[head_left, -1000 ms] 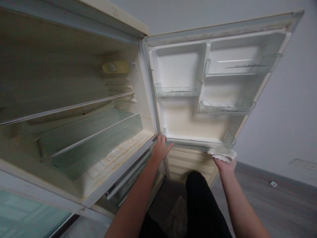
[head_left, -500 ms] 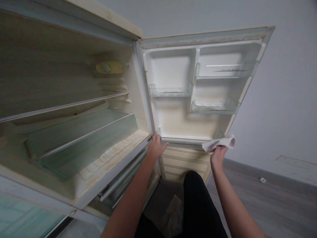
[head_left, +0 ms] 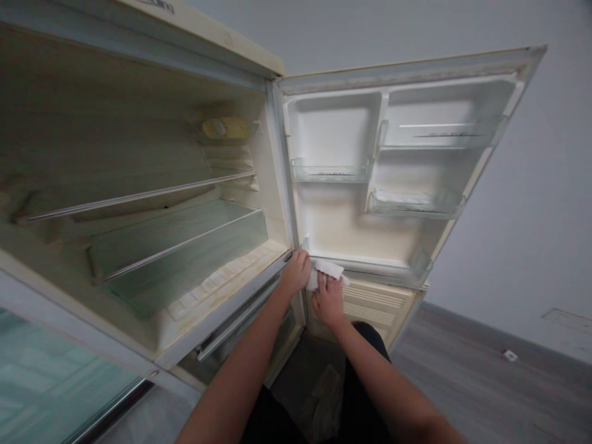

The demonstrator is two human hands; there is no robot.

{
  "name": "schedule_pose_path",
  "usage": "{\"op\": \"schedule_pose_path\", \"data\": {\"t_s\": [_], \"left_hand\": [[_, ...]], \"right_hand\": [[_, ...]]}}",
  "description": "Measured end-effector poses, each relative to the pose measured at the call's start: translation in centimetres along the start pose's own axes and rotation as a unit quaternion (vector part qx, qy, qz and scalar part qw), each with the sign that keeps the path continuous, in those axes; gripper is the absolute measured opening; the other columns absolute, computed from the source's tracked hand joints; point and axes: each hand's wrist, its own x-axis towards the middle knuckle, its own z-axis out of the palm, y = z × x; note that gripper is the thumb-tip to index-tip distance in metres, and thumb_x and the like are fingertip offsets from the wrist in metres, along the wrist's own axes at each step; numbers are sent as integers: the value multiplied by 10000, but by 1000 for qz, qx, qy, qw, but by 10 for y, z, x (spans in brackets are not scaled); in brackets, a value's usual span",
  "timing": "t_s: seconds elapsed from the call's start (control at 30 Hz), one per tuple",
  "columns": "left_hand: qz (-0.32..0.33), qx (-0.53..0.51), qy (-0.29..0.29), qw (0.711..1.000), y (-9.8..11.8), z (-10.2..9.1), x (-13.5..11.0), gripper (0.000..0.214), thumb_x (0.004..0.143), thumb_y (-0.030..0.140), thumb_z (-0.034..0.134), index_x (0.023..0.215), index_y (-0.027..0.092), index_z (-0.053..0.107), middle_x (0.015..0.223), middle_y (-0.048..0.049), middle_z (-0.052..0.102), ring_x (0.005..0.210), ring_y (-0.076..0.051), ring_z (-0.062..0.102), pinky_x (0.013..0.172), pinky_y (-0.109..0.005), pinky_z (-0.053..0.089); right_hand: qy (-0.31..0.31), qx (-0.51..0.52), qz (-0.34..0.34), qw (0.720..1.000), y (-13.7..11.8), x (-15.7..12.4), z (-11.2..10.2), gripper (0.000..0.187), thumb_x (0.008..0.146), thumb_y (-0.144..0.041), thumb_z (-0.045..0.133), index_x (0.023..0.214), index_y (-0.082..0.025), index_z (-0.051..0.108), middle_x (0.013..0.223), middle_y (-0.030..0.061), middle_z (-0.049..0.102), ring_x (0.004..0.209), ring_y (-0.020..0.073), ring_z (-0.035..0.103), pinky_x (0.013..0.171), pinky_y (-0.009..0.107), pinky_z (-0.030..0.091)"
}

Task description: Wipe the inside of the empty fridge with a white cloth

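A white cloth (head_left: pixel 328 269), folded and crumpled, lies against the bottom edge of the open refrigerator door (head_left: pixel 361 237), close to its hinge side. My right hand (head_left: pixel 329 300) is closed on this cloth, pressing it to the edge with its fingers on top. Just left of it, my left hand (head_left: pixel 297 270) is curled around the door's lower hinge corner, its fingertips at the edge and touching or nearly touching the cloth. The thumb of that hand is mostly hidden. Yellowish stains mark the door lining and the cabinet floor.
The refrigerator cabinet (head_left: pixel 281 166) stands open at left with glass shelves and a clear drawer front (head_left: pixel 194 259). Door bins (head_left: pixel 416 206) project at right. The open lower door (head_left: pixel 377 302) is below my hands. A small white object (head_left: pixel 510 355) lies on the floor by the wall.
My right hand has carried the cloth left along the door's bottom edge, from the outer side to beside my left hand. My left thumb has drawn in. The view has shifted slightly.
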Motion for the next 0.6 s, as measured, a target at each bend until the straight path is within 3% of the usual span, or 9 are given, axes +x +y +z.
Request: {"op": "schedule_pose_path", "data": {"t_s": [0.1, 0.23, 0.37, 0.5, 0.6], "left_hand": [[4, -5, 2, 1000, -5, 0, 0, 297, 1015, 314, 363, 1141, 209, 611, 1218, -91, 656, 1311, -228, 520, 1146, -434, 395], [-20, 6, 49, 999, -2, -5, -14, 529, 989, 461, 443, 1430, 170, 460, 1564, -160, 392, 1498, -315, 284, 1209, -507, 283], [50, 39, 63, 996, 11, -7, -27, 589, 960, 502, 492, 1472, 213, 439, 1642, -137, 266, 1526, -324, 212, 1218, -519, 252], [103, 73, 24, 992, 27, 2, -27, 606, 967, 509, 464, 1509, 248, 390, 1597, -110, 373, 1484, -324, 294, 1196, -561, 256], [90, 87, 50, 991, 34, 12, -23, 692, 960, 535, 462, 1536, 173, 334, 1437, -139, 544, 1383, -325, 414, 1159, -514, 311]], "right_hand": [[-66, 0, -108, 992, -12, 24, 2, 636, 901, -281, 491, 1507, -101, 436, 1495, 209, 431, 1509, 388, 177, 1247, 613, 82], [-108, 33, -202, 973, -16, 61, -2, 562, 951, -166, 378, 1508, -170, 452, 1588, 119, 355, 1542, 275, 159, 1277, 524, 121], [-164, 54, -275, 946, -9, 87, -10, 577, 928, -106, 401, 1460, -297, 517, 1525, 9, 467, 1524, 212, 232, 1293, 430, 144], [-116, 5, -328, 937, 20, 84, -24, 481, 932, -143, 474, 1385, -252, 594, 1485, 51, 511, 1483, 245, 317, 1267, 463, 228], [-64, -47, -376, 923, 67, 64, -42, 430, 944, -135, 463, 1335, -194, 631, 1376, 102, 597, 1434, 254, 388, 1191, 493, 356]]}}
